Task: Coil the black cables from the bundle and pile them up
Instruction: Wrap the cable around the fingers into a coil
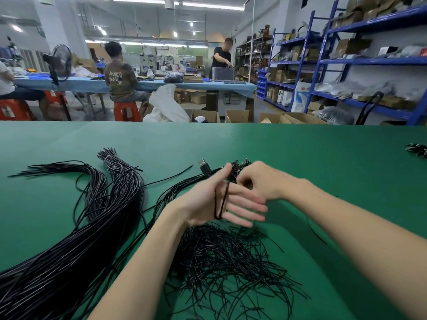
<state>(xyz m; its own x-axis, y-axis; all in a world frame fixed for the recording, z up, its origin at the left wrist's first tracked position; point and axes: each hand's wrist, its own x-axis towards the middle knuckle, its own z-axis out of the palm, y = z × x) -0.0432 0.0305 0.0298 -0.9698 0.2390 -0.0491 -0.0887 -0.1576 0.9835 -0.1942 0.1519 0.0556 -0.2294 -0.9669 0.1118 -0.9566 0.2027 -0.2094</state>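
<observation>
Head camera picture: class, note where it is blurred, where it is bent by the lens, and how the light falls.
Head view: the left hand and right hand are smeared by motion, as is the cable looped round the left hand; the blue shelves lean from wide-angle distortion; even ceiling strip light, with only soft shadows on the green table; a standing person's face is blurred.

Your green table (323,158) carries a thick bundle of black cables (69,250) on the left, a loose tangle of thin black cables (226,257) near centre, and a small dark cluster (417,150) far right
</observation>
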